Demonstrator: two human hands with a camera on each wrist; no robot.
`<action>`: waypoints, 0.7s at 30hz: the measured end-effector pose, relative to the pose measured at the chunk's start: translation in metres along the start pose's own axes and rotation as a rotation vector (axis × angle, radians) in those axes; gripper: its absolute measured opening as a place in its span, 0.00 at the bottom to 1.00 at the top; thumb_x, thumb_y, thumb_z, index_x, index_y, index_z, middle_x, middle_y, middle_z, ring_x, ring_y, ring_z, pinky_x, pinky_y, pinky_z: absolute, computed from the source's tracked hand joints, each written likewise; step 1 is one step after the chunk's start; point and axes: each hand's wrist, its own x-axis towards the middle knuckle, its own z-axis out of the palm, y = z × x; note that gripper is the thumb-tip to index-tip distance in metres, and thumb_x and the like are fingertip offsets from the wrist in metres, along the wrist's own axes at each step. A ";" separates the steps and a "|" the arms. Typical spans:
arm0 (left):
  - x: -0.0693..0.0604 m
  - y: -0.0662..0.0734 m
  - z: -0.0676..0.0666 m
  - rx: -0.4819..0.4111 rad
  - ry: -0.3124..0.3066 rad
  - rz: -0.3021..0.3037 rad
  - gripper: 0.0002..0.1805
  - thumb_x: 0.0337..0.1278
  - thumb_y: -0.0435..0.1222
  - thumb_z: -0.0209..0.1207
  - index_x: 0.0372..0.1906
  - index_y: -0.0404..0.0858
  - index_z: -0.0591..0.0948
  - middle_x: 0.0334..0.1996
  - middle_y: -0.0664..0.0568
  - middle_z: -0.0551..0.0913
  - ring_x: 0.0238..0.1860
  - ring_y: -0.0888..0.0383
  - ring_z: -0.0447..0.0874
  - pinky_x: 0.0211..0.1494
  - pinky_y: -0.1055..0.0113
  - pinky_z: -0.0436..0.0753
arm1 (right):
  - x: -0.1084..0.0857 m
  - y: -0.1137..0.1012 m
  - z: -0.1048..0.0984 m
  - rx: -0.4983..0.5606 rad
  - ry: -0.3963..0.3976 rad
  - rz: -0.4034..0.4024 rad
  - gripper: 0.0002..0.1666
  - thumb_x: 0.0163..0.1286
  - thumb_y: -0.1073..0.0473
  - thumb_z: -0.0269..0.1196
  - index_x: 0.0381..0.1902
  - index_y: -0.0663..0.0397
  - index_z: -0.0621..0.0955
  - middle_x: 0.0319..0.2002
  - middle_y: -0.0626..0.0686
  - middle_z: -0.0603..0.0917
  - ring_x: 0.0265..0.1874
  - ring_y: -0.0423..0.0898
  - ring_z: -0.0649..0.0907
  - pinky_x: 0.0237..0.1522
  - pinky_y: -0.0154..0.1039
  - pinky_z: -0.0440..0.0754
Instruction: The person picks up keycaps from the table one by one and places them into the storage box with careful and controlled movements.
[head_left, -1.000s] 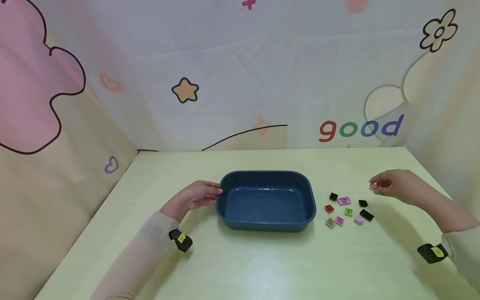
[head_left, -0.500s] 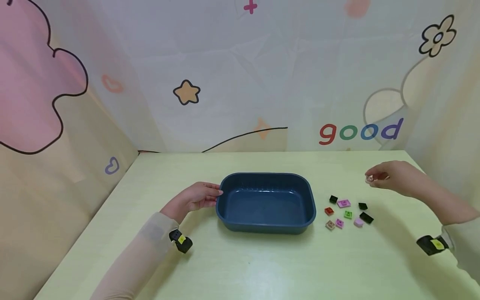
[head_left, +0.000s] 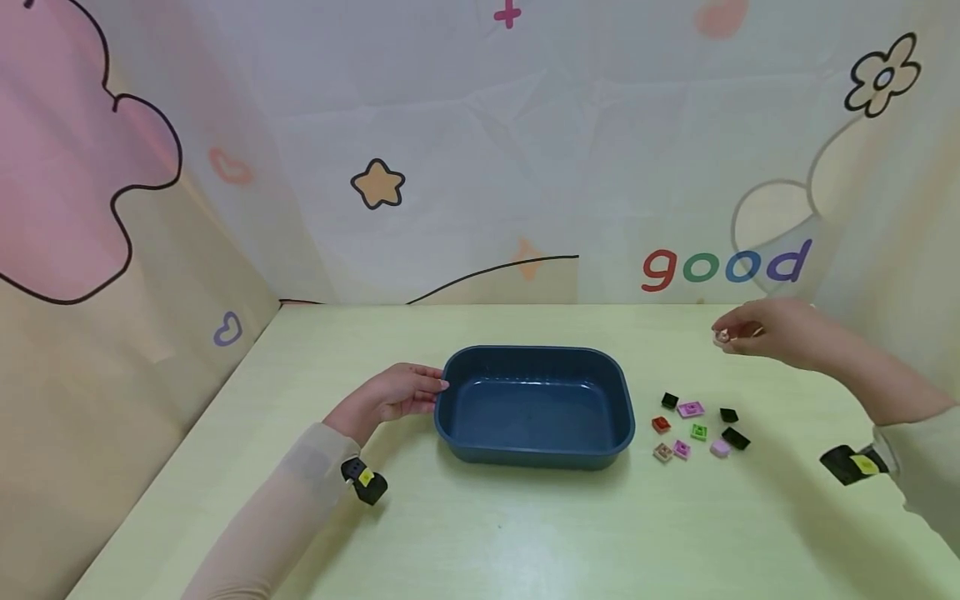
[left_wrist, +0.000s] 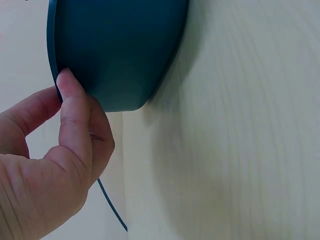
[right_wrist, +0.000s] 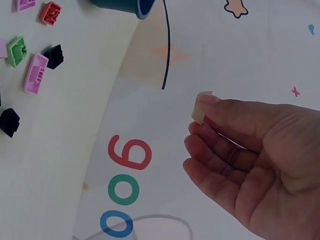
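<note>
One small pale plastic block (right_wrist: 201,108) is raised, pinched by the right hand (head_left: 780,330); nine assorted-colour plastic blocks (head_left: 699,432) are left on the tabletop (head_left: 487,533) beside a rectangular blue plastic tub (head_left: 534,457), gripped by the left hand (head_left: 400,390).

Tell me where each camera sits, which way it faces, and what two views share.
Head: on the person's head, facing forward and down at the blue tray and loose pieces; left grip and right grip show, with sleeves.
Left wrist: on that wrist, facing the tray's edge; left grip shows, holding it.
Right wrist: on that wrist, facing the backdrop; right grip shows, pinching a pale piece.
Both wrist views share the tray.
</note>
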 end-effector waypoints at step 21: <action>0.002 0.001 0.000 0.008 0.002 -0.018 0.18 0.75 0.32 0.55 0.64 0.29 0.73 0.28 0.55 0.80 0.28 0.64 0.79 0.33 0.79 0.84 | 0.022 -0.036 -0.011 -0.029 0.000 -0.075 0.17 0.70 0.61 0.67 0.53 0.64 0.85 0.41 0.52 0.90 0.39 0.46 0.87 0.37 0.34 0.83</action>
